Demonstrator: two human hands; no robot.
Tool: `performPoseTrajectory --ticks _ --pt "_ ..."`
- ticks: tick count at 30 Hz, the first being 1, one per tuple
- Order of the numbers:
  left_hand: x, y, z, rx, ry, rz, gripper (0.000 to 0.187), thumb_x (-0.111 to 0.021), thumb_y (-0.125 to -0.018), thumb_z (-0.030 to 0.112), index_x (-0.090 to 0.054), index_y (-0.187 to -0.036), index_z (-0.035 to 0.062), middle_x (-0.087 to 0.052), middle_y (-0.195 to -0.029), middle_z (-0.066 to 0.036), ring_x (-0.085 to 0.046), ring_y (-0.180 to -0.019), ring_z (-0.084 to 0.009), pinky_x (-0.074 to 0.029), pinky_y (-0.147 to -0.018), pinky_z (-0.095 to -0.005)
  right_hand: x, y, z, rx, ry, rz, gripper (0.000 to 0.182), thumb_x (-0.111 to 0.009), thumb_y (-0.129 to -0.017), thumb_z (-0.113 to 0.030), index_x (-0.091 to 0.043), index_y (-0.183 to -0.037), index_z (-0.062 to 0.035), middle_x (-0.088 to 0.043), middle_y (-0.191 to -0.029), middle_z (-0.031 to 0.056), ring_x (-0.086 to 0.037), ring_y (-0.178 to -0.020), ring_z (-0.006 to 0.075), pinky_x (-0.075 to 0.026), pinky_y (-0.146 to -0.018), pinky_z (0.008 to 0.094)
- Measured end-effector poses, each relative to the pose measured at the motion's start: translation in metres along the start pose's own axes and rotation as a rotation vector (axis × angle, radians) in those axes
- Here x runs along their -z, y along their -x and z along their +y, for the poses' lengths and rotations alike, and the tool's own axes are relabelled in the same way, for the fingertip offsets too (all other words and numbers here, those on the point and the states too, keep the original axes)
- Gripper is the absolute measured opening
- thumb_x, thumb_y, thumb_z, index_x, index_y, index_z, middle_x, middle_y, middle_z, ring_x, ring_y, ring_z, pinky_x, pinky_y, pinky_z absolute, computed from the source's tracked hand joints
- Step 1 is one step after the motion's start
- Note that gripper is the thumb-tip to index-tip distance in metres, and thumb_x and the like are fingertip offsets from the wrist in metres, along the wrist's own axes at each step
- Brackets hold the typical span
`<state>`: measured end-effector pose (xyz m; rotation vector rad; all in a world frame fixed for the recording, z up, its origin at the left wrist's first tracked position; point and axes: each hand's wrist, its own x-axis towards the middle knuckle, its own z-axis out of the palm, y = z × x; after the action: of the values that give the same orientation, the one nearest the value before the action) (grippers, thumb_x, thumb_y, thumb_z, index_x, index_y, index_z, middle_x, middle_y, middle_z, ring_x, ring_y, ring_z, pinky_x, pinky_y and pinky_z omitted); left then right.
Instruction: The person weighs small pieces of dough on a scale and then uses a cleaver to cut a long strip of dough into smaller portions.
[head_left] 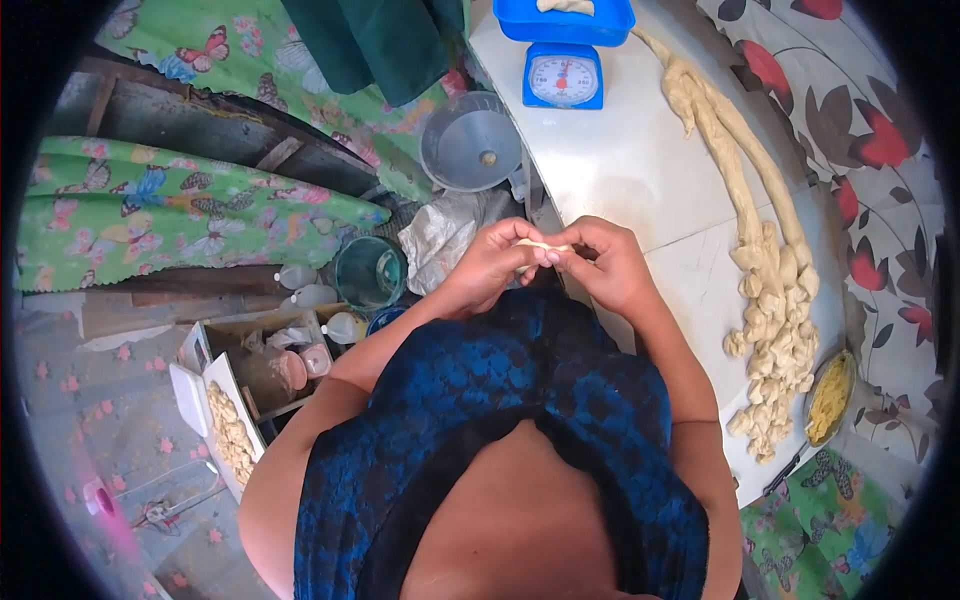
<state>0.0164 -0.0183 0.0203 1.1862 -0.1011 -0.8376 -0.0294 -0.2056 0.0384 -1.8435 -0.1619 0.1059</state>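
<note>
My left hand [487, 266] and my right hand [606, 262] meet in front of my chest, by the table's near edge. Fingers and thumbs of both are closed on a small piece of pale dough [541, 245], pinched between them and partly hidden. To the right of my hands, a heap of cut dough pieces [775, 350] lies on the white table [650, 170]. Long dough ropes [735, 170] run from that heap toward the far end.
A blue kitchen scale [563, 77] with dough in its pan stands at the far end. A bowl of yellow filling [829, 400] and a knife [785, 470] are at right. Left are a grey basin [471, 142], a green bucket [371, 272] and a tray of shaped pieces [232, 437].
</note>
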Motion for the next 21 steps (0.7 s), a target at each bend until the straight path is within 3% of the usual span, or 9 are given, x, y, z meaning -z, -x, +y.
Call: performPoseTrajectory --ticks 3,8,12,21 --pt "0.000 0.002 0.003 -0.017 0.042 -0.027 0.009 -0.056 -0.085 0.004 -0.054 -0.094 0.0042 -0.060 -0.085 -0.007 -0.054 -0.067 -0.0107 -0.043 -0.059 -0.0246 -0.001 -0.002 0.007 -0.037 -0.236 0.029 0.014 -0.064 -0.079 -0.005 -0.065 -0.092 -0.0019 -0.060 -0.085 0.0083 -0.059 -0.073 0.0147 -0.047 -0.064 0.0257" --pt "0.002 0.002 0.012 -0.061 0.069 0.006 0.010 -0.058 -0.089 0.011 -0.053 -0.094 0.0048 -0.060 -0.089 -0.006 -0.055 -0.069 -0.0103 -0.044 -0.063 -0.0245 -0.004 -0.012 -0.007 0.341 -0.036 0.115 0.019 -0.062 -0.074 0.000 -0.062 -0.092 -0.0026 -0.058 -0.091 0.0094 -0.059 -0.075 0.0190 -0.048 -0.067 0.0278" --pt "0.005 -0.001 0.015 -0.158 0.035 -0.020 0.010 -0.062 -0.087 0.012 -0.054 -0.091 0.0064 -0.060 -0.086 -0.002 -0.053 -0.073 -0.0065 -0.042 -0.063 -0.0210 -0.005 -0.015 -0.017 0.238 -0.015 0.120 0.018 -0.065 -0.076 -0.002 -0.062 -0.094 -0.0036 -0.058 -0.092 0.0105 -0.060 -0.079 0.0229 -0.049 -0.070 0.0300" --pt "0.008 0.001 0.010 -0.058 0.027 0.061 0.015 -0.062 -0.083 0.002 -0.055 -0.096 0.0048 -0.061 -0.085 -0.004 -0.054 -0.071 -0.0086 -0.042 -0.060 -0.0217 -0.013 -0.009 -0.008 0.197 0.139 0.061 0.013 -0.062 -0.079 -0.004 -0.064 -0.092 -0.0061 -0.059 -0.081 0.0115 -0.060 -0.072 0.0287 -0.048 -0.064 0.0343"
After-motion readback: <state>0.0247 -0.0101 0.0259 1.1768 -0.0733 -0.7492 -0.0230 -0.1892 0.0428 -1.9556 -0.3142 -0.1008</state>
